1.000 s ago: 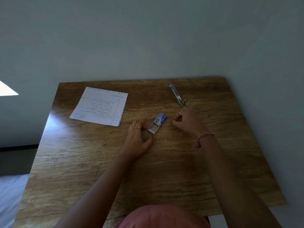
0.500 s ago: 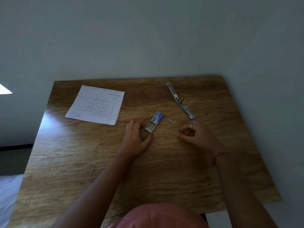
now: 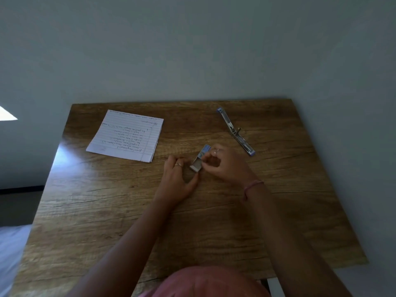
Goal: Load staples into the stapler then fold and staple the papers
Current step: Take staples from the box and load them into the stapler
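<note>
A small blue and white staple box (image 3: 201,157) lies at mid-table with its tray slid partly out toward me. My left hand (image 3: 177,179) rests flat on the wood, its thumb and forefinger bracketing the tray's near end. My right hand (image 3: 226,166) has its curled fingers against the box's right side, with the forefinger on the blue sleeve. What the fingertips pinch is too small to see. The stapler (image 3: 235,131) lies swung open flat at the back right, apart from both hands. The lined, handwritten papers (image 3: 128,136) sit at the back left.
The wooden table (image 3: 150,221) ends at a grey wall along its far and right edges. A pink garment (image 3: 205,284) fills the bottom of the view. A white surface (image 3: 10,254) lies below the table's left edge.
My right hand went from near the stapler back toward me, then left onto the staple box. It now covers the small piece that lay beside the box. My left hand stayed put.
</note>
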Action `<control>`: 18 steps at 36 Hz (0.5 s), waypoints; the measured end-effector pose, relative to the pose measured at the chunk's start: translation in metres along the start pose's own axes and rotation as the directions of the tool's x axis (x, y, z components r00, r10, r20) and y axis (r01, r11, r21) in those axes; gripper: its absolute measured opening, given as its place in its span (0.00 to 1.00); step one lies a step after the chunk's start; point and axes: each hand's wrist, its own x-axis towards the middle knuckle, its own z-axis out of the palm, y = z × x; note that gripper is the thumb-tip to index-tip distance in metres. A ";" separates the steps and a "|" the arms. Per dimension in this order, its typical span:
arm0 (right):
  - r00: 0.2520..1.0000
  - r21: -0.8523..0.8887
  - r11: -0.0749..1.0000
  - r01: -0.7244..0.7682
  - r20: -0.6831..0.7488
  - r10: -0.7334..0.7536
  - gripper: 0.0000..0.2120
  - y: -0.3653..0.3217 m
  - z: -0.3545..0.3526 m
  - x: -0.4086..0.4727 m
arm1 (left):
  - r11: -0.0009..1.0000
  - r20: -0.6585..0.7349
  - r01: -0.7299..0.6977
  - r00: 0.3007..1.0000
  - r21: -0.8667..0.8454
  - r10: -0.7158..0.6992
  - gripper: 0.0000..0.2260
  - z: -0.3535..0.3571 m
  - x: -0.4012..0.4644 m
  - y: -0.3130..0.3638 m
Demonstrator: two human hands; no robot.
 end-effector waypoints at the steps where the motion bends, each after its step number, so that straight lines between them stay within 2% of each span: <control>1: 1.000 -0.008 1.000 0.016 0.024 -0.016 0.07 -0.002 0.003 0.005 | 1.000 -0.004 -0.006 1.000 -0.005 0.006 0.22 0.000 0.000 0.000; 6: 0.993 -0.066 0.997 0.044 0.110 -0.037 0.11 -0.003 0.008 0.014 | 1.000 -0.013 -0.027 1.000 0.007 0.027 0.20 0.000 0.000 -0.001; 10: 1.000 -0.002 1.000 0.022 0.013 -0.022 0.10 0.006 -0.001 0.013 | 1.000 -0.013 -0.020 1.000 0.006 0.020 0.20 -0.001 0.001 -0.001; 13: 0.995 0.000 0.998 -0.063 -0.074 0.063 0.11 0.013 -0.010 0.017 | 1.000 -0.009 -0.015 1.000 0.004 0.015 0.20 -0.001 0.002 -0.001; 18: 0.986 -0.146 0.977 -0.158 0.037 0.165 0.16 0.016 -0.014 0.028 | 1.000 -0.004 -0.007 1.000 0.015 0.007 0.21 0.000 0.003 -0.003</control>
